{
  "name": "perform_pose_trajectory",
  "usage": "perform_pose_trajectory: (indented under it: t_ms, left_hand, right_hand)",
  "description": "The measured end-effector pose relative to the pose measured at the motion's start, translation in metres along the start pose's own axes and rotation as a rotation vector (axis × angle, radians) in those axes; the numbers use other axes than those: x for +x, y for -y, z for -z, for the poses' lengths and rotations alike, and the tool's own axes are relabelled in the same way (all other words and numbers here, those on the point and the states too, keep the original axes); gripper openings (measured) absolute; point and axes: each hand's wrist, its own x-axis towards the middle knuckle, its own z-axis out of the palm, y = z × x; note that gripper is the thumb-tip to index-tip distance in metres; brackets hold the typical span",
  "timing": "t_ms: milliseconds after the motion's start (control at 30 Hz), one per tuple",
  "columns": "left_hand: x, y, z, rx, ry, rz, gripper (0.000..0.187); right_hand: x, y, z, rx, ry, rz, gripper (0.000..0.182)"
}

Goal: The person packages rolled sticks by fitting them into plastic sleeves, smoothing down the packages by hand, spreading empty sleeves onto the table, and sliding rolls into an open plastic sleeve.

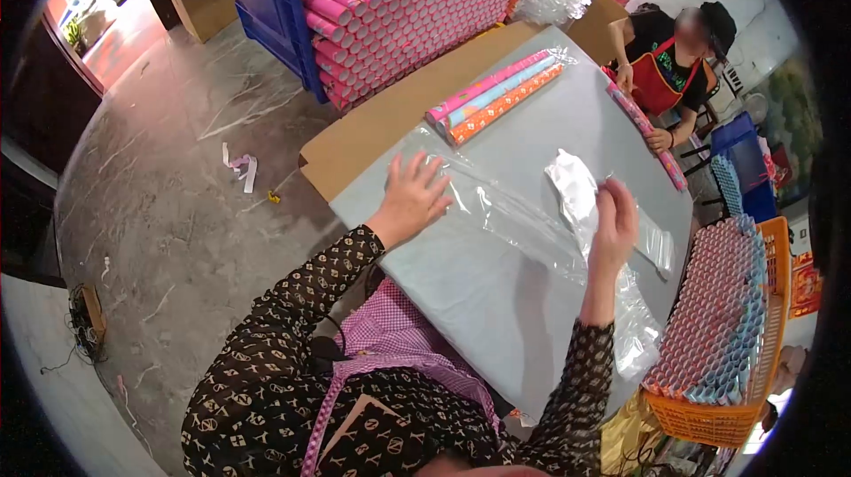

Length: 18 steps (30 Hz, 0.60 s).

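Note:
My left hand point(413, 198) lies with fingers spread at the left edge of the table, on or just over one end of a long clear plastic sleeve point(505, 207). That sleeve runs across the table towards my right wrist. My right hand point(615, 224) is raised over the right side, fingers bent and drawn together; what they pinch, if anything, is hidden. Beneath and beside it lie crumpled shiny plastic sleeves point(574, 189). Three wrapping-paper rolls, pink point(487, 87), light blue point(501, 96) and orange point(507, 105), sit side by side on clear plastic at the far end.
Across the grey-covered table point(461, 291), a co-worker point(678, 60) holds a patterned pink roll point(644, 127) with both hands. Many pink rolls point(417, 20) are stacked beside a blue rack point(275, 16). An orange basket point(709, 419) of rolls stands at right. Scraps point(239, 165) lie on the floor.

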Motion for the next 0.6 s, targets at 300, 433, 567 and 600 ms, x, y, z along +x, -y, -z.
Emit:
perform_pose_trajectory:
  t_ms: [300, 433, 567, 600]
  left_hand:
    - [-0.001, 0.000, 0.000, -0.091, 0.035, -0.034, 0.037]
    - [-0.002, 0.004, -0.006, -0.100, 0.039, -0.050, 0.038]
    - [-0.001, 0.001, -0.005, -0.063, 0.020, -0.065, 0.039]
    - [0.000, 0.001, -0.004, -0.057, 0.021, -0.064, 0.039]
  right_hand:
    - [0.141, 0.058, -0.173, -0.280, 0.322, 0.718, 0.025]
    - [0.178, 0.061, -0.249, -0.297, 0.288, 0.883, 0.027]
    - [0.193, 0.058, -0.313, -0.306, 0.221, 0.941, 0.032]
    - [0.194, 0.058, -0.325, -0.300, 0.219, 0.941, 0.032]
